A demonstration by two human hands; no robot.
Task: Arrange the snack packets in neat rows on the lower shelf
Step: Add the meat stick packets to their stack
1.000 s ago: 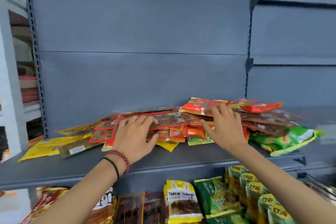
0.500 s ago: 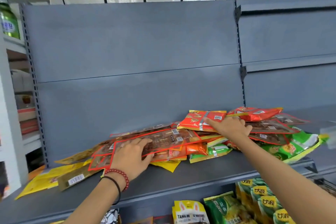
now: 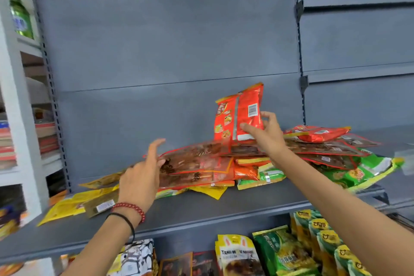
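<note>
Head view. Nearest, below the grey shelf [image 3: 201, 215], yellow and green packets [image 3: 284, 253] stand in rows. On the shelf lies a loose pile of snack packets [image 3: 324, 159]. The left hand [image 3: 139, 179], fingers spread wide, is at the left end of a brown red-edged packet [image 3: 197, 163]; contact cannot be told. The right hand [image 3: 268, 139] pinches an orange-red packet [image 3: 239, 114], held upright above the pile before the far back panel [image 3: 156, 51].
</note>
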